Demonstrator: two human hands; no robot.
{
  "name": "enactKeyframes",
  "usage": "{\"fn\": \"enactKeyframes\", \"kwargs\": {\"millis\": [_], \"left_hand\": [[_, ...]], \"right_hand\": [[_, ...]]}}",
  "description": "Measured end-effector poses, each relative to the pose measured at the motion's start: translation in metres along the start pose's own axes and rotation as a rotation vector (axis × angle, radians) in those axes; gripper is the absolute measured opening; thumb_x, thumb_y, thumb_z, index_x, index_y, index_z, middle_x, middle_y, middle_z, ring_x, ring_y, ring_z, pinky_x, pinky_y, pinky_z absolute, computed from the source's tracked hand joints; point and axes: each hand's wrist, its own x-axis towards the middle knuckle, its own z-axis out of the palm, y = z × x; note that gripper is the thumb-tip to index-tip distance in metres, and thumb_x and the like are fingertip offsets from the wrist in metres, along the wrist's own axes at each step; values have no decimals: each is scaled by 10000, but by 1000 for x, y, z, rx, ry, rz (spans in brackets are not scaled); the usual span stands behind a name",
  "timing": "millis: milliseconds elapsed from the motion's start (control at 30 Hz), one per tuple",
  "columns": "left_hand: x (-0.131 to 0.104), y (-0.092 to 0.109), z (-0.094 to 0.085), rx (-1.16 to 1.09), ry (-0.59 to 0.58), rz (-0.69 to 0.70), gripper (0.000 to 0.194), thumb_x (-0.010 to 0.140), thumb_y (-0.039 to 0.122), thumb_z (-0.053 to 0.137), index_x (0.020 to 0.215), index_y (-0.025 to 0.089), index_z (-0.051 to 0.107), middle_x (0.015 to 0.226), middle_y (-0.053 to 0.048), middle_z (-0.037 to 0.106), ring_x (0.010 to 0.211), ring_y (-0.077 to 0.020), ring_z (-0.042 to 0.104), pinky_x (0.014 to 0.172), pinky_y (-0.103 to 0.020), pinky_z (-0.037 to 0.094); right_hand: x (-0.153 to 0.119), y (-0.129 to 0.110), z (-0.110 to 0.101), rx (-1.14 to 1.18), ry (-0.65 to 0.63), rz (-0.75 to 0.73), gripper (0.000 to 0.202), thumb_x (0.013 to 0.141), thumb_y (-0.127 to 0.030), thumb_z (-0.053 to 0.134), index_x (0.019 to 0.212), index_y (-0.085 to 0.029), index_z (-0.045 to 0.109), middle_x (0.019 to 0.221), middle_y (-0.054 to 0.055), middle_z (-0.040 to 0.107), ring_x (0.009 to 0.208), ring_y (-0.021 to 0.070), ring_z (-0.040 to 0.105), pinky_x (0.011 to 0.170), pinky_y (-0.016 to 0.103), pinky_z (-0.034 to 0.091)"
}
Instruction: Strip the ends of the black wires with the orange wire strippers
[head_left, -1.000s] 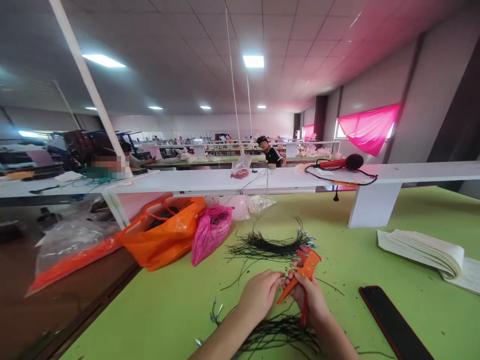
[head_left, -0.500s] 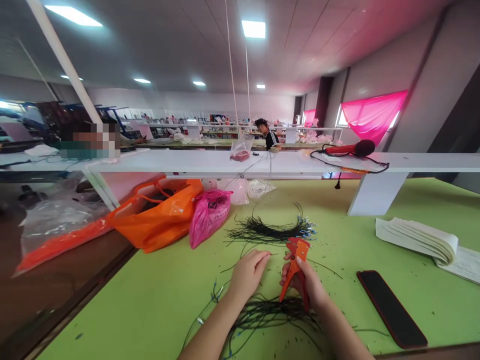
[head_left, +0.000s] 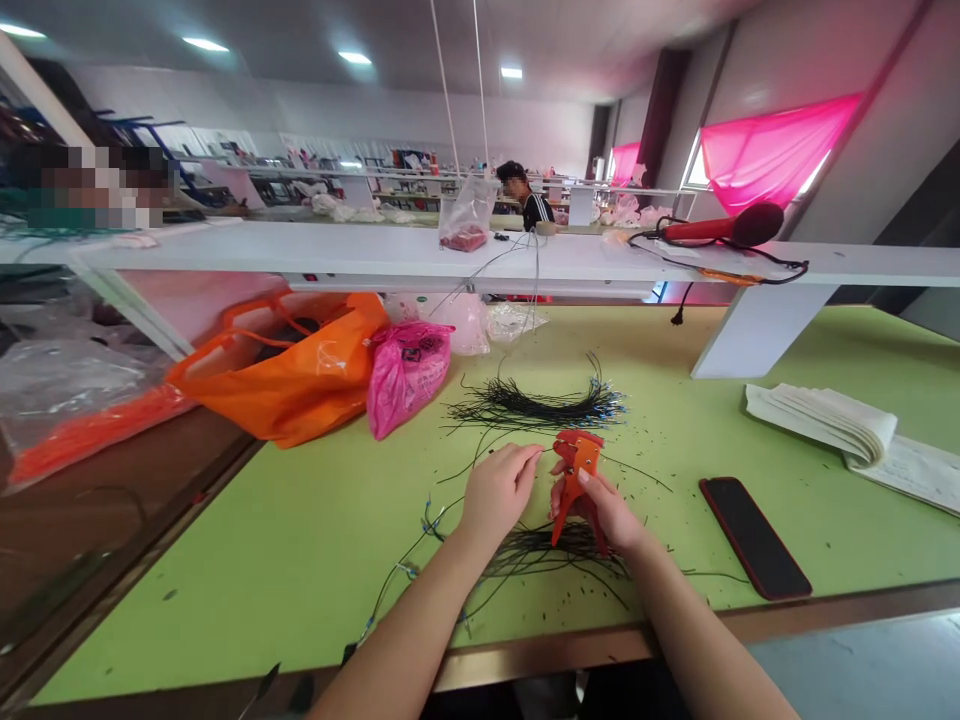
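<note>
My right hand (head_left: 604, 505) is wrapped round the handles of an orange and red wire stripper (head_left: 579, 475), its head pointing away from me. Pinched in the fingers of my left hand (head_left: 501, 488) is a thin black wire (head_left: 547, 450), whose end reaches the jaws of the tool; whether the jaws grip it is too small to tell. One bundle of black wires (head_left: 555, 545) lies beneath my hands. Farther off rests a second bundle of black wires (head_left: 551, 405), with blue tips at its right end.
A phone (head_left: 756, 538) and an open notepad (head_left: 821, 420) lie to the right. Pink (head_left: 409, 375) and orange (head_left: 300, 375) bags stand at the left. A white shelf (head_left: 360, 250) crosses the back, carrying a red corded tool (head_left: 720, 228). Co-workers sit beyond it.
The view has tilted down, so the table's front edge now shows. My hands have come closer together, bringing the wire's end to the stripper's jaws.
</note>
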Motion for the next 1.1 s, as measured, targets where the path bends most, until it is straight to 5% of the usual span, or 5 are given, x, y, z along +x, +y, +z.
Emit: {"fn": "enactKeyframes", "kwargs": {"millis": [133,433,1100], "left_hand": [[0,0,1,86,40,46,237,1036,219,477,1040,201,713,881,-42,758,781,-169,703,708,-273,536],[3,-6,-7,-91,-59,-32,218,1020,204,501,977,202,715,895,-36,731,815,-167,695,742,-272,541],[2,-7,-3,-40,-32,70,257,1017,185,478,917,186,715,835,-49,744,752,-176,705,695,-283,565]], "right_hand": [[-1,3,0,-49,-13,0,487,891,-596,689,1122,-176,599,791,56,730,726,209,697,685,333,553],[-4,3,-8,46,-176,114,528,923,-632,621,1137,-150,599,783,74,741,689,210,710,709,357,563],[-1,12,-12,16,-149,143,530,905,-631,645,1121,-150,587,709,48,720,630,208,710,662,356,578]]}}
